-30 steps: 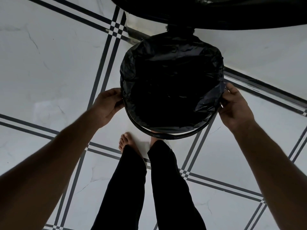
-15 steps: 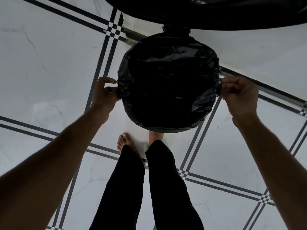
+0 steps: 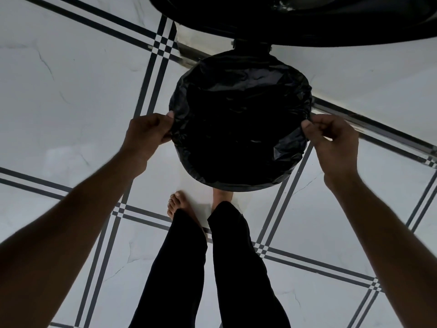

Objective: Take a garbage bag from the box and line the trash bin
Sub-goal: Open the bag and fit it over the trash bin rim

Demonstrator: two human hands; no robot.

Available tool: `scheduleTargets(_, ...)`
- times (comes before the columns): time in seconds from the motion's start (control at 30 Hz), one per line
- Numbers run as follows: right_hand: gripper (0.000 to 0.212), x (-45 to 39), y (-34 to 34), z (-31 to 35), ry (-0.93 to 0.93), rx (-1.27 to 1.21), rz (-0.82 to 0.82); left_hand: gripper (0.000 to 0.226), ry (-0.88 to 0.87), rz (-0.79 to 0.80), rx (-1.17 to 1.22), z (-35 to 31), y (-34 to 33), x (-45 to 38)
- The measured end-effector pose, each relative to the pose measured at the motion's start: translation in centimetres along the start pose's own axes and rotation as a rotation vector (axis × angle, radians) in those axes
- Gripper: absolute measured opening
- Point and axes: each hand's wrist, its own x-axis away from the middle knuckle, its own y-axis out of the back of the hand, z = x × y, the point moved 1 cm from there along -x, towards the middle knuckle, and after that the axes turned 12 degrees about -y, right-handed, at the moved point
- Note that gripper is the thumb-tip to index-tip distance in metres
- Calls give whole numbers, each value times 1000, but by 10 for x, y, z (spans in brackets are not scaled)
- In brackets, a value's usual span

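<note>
The left hand (image 3: 147,131) pinches the left edge of the bag (image 3: 238,124), thumb and curled fingers closed on a fold of black plastic; the fingertips themselves are partly lost behind that fold. The right hand (image 3: 332,140) pinches the right edge in the same way, thumb tip pressed against the plastic and the other fingers curled under, though how much film it has gathered is hard to make out against the dark. Between the hands the bag is spread over the round mouth of the bin (image 3: 236,187), its crinkled rim turned down all round. The bin's own wall is almost wholly covered; only a thin dark curve shows at the near edge, and it cannot be told from the plastic with any certainty. The inside is one black mass, so the depth of the bag cannot be read. Beyond the hands the raised lid (image 3: 307,22) is cut off by the top edge, its hinge just touching the far side of the bag. Below the hands stand two legs in black trousers; the left foot (image 3: 176,204) is bare and visible, the right foot is mostly hidden under the bin. The floor (image 3: 71,79) is pale tile with dark double lines.
</note>
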Motion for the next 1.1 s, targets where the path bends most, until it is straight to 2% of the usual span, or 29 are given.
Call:
scheduleTargets(0.2,8,-23,-9,-3,-154,-207,-2,17,85,-16,77,-8,-8,-4)
scheduleTargets(0.3,5,-34,-13,-8,-207,-265,-1,17,120,-77,55,-14,-14,-12)
scheduleTargets(0.47,26,-42,-11,-6,-200,-269,120,20,107,-173,34,-26,-22,-31)
scheduleTargets(0.57,32,-41,-9,1,-221,-238,194,25,11,-74,-34,-27,-19,-32)
scheduleTargets(0.63,23,-38,-7,7,-257,-235,262,23,-18,1,-52,-24,-14,-31)
scheduleTargets(0.67,20,-39,-6,9,-283,-240,303,20,-23,12,-51,-24,-12,-31)
scheduleTargets(0.73,28,-42,-4,10,-327,-241,346,16,2,8,5,-24,-11,-29)
scheduleTargets(0.8,41,-45,-5,10,-323,-194,337,26,44,15,51,-22,-11,-28)
scheduleTargets(0.87,48,-47,-10,10,-311,-192,307,33,-14,29,-17,-17,-7,-30)
scheduleTargets(0.9,45,-48,-12,11,-318,-211,291,34,-61,34,-58,-15,-5,-30)
scheduleTargets(1.0,16,-49,-20,16,-324,-239,222,37,-91,35,-156,-11,-4,-34)
scheduleTargets(1.1,19,-55,-24,22,-341,-269,163,32,-113,28,-339,-16,-9,-39)
